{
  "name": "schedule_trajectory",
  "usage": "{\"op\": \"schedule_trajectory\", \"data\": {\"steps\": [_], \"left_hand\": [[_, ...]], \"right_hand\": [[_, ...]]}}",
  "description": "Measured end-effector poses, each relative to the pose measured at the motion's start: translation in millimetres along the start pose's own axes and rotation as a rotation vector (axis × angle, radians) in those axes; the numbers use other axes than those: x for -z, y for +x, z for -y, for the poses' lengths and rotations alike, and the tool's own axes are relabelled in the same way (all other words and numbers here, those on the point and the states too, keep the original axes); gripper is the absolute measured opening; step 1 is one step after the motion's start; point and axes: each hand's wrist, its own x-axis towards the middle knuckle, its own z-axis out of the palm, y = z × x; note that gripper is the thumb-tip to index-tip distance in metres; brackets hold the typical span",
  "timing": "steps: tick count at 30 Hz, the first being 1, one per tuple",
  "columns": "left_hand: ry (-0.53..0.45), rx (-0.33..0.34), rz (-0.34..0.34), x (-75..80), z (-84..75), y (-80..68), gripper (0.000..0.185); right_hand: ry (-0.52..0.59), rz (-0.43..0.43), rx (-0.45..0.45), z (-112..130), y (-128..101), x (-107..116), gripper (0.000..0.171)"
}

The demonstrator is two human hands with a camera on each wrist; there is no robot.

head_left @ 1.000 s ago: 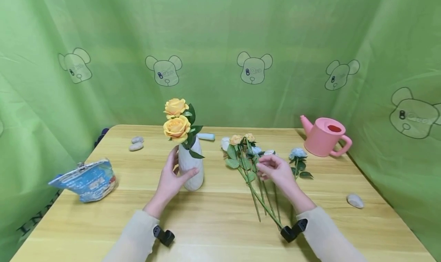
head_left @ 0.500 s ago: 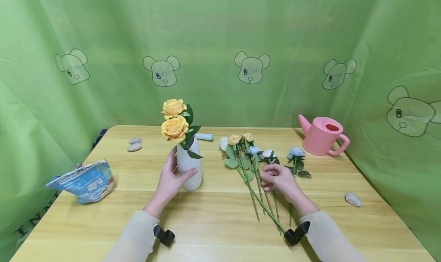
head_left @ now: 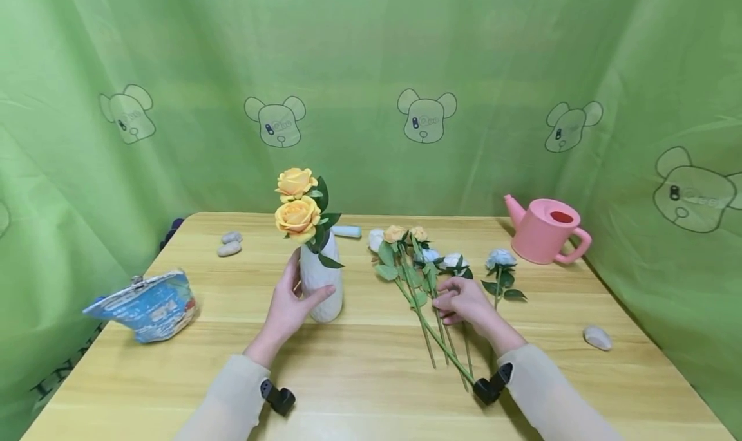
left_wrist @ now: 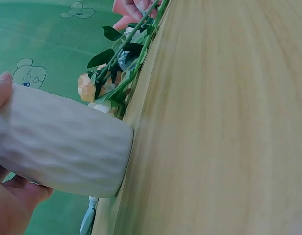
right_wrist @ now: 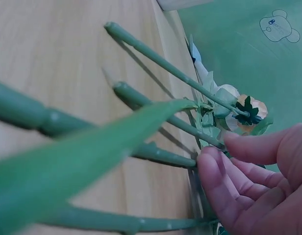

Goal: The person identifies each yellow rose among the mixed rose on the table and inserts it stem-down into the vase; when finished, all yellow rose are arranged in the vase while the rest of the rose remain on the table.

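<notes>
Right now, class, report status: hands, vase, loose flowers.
Left hand grips white vase, upright, two yellow roses in. Right hand pinching loose stems on table. Nothing between.

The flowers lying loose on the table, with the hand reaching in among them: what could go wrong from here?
The right hand has its fingers among several crossed stems, so lifting one may drag its neighbours along by the leaves. The white vase is narrow and already carries two tall orange roses; it might tip if the left hand gripping it lets go.
</notes>
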Motion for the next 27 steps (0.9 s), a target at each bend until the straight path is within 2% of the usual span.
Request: {"op": "schedule_trajectory", "data": {"steps": [6,11,13,17,27], "left_hand": [[0.002,0.001,0.005,-0.1,3.2,0.5,0.094],[0.004,-0.005,-0.006,1.4,20.3,5.3,0.097],[0.009,-0.007,-0.007,1.9,18.8,5.1,0.097],[0.011,0.004,0.002,1.7,2.0,0.8,0.094],[0.009,0.008,0.005,0.0,0.4,-0.1,0.093]], "right_hand": [[0.032,-0.008,0.004,-2,-1,1,0.044],[0.072,-0.031,0.026,-1,-4,5,0.046],[0.082,-0.034,0.030,1,-5,7,0.047],[0.094,-0.037,0.037,6,-10,12,0.048],[0.109,-0.058,0.069,16,-19,24,0.049]]}}
